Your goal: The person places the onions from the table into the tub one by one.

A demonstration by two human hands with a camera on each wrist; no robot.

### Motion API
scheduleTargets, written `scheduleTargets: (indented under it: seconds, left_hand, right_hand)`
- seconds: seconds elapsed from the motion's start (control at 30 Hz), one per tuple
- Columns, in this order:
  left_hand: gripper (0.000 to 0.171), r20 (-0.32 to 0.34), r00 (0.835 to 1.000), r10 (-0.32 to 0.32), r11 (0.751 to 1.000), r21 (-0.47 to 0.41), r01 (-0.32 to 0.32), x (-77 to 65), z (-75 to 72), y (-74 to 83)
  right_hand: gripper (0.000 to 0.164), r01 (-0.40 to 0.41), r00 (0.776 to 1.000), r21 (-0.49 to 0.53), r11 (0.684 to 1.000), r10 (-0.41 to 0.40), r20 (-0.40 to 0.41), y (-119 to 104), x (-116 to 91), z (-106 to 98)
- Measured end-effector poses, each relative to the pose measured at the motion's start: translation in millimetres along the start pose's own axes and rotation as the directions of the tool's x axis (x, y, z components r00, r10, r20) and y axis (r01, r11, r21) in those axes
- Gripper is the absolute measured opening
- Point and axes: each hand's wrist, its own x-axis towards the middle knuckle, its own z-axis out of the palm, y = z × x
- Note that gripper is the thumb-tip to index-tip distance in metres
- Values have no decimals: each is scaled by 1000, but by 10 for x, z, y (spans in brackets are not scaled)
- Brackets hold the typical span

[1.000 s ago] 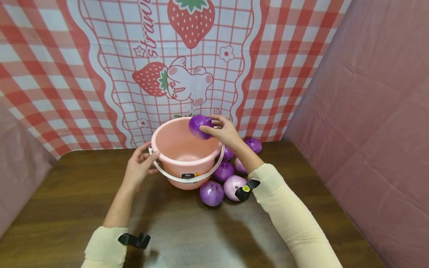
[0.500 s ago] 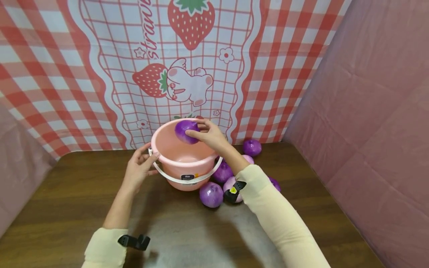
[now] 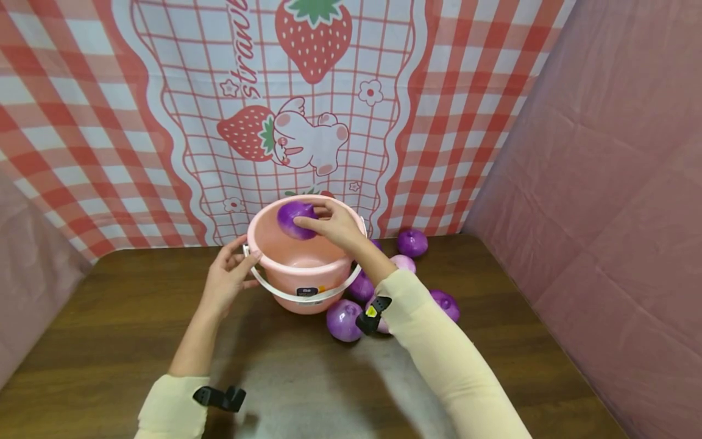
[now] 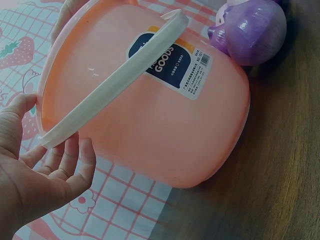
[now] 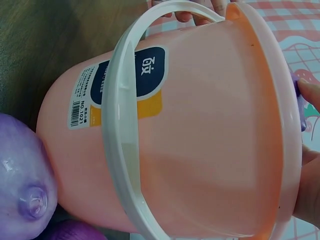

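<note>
Holding an onion (image 3: 294, 222), unreleased, above the bucket (image 3: 304, 269)
Right hand (image 3: 336, 227) is pinching it, left hand (image 3: 223, 278) the rim (image 3: 274, 263); other onions (image 3: 412, 243) are remaining toward the counter's (image 3: 109, 317) right edge.

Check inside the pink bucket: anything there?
Pink bucket: only bare plastic shows inside. The right hand holds a purple onion at the mouth; hand, onion and near rim hide the rest.
</note>
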Motion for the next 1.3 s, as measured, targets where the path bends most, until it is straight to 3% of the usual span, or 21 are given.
scheduleTargets:
  seconds: [0.43,1.03,1.3]
  left_hand:
    - [58,-3,1000,4,1000,5,-4,-1,-5,-12]
    - [57,-14,1000,1,1000,18,-1,3,5,-16]
    - [58,-11,1000,-2,1000,26,2,-18,5,-4]
  right_hand:
    - [59,-12,1000,-24,1000,12,15,45,51,69]
    - [56,-10,996,2,1000,10,91,37,62,77]
    - [54,-50,997,-12,999,50,55,-5,35,14]
